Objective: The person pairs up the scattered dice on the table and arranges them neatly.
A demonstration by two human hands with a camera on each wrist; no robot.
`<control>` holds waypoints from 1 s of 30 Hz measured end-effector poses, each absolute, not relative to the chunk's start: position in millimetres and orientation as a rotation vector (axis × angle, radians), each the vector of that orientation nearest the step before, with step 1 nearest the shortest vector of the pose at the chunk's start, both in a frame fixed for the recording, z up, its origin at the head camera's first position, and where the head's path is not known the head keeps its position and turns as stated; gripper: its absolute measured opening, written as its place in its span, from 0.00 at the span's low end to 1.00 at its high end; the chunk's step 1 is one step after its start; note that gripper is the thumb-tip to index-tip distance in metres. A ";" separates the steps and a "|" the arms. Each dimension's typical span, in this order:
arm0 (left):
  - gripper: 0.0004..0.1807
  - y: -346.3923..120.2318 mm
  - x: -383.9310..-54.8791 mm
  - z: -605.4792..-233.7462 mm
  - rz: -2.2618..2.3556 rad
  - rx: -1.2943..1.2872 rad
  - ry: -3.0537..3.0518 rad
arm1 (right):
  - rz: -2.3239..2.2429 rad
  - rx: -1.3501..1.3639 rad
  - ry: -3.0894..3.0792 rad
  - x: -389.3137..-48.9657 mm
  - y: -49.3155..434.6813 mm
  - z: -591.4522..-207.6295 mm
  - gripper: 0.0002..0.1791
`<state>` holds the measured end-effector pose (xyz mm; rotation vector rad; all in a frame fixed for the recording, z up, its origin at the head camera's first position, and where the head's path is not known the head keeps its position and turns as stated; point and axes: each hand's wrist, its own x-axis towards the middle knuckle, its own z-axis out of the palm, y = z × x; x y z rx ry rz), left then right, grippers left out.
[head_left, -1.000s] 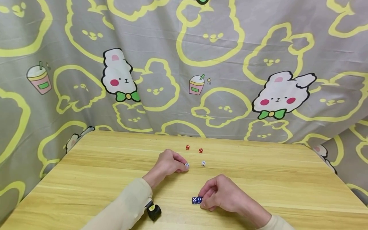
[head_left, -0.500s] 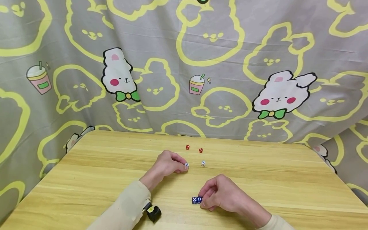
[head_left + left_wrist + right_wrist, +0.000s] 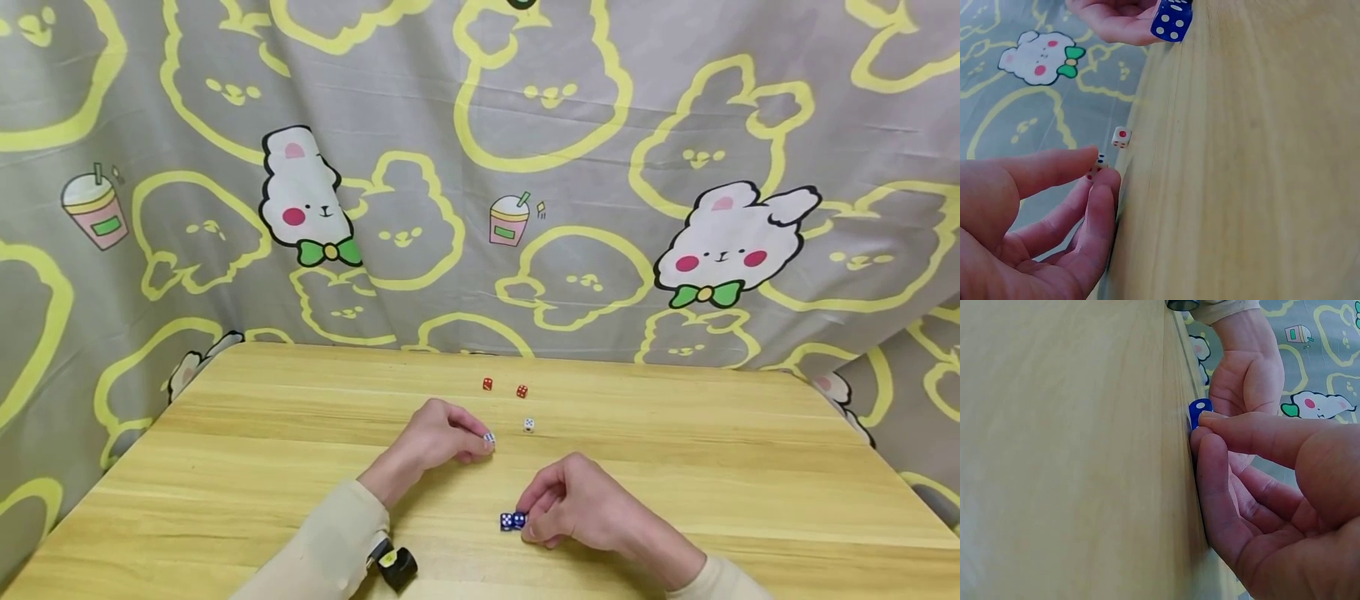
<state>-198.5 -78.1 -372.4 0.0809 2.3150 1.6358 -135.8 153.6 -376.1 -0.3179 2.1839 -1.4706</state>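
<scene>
My left hand [image 3: 438,437] pinches a white die [image 3: 489,439] between thumb and fingertips; in the left wrist view the fingers partly cover this die [image 3: 1099,164]. Just right of it, a second white die [image 3: 529,425] sits on the table. Nearer the front, my right hand [image 3: 577,504] pinches a blue die [image 3: 519,520] at its right side. Another blue die [image 3: 506,522] stands against that one on the left. In the right wrist view, one blue die [image 3: 1200,407] shows past the right fingertips, the rest hidden.
Two red dice, a left one [image 3: 487,384] and a right one [image 3: 522,391], lie farther back on the wooden table [image 3: 225,450]. A patterned curtain [image 3: 420,125] hangs behind the table. A black strap with a device [image 3: 396,568] is at the left wrist.
My left hand has shifted slightly toward the front with the white die, which has turned a little between the fingers. The right hand and the blue dice stay put.
</scene>
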 end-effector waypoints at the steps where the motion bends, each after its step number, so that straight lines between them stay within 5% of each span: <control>1: 0.09 -77.9 -197.9 -372.3 1.641 0.085 2.308 | -1.469 -0.314 2.184 -135.7 153.5 -376.3 0.10; 30: 0.08 -78.0 -181.9 -374.3 1.597 0.295 2.190 | -1.464 -0.307 2.179 -136.6 153.0 -375.9 0.10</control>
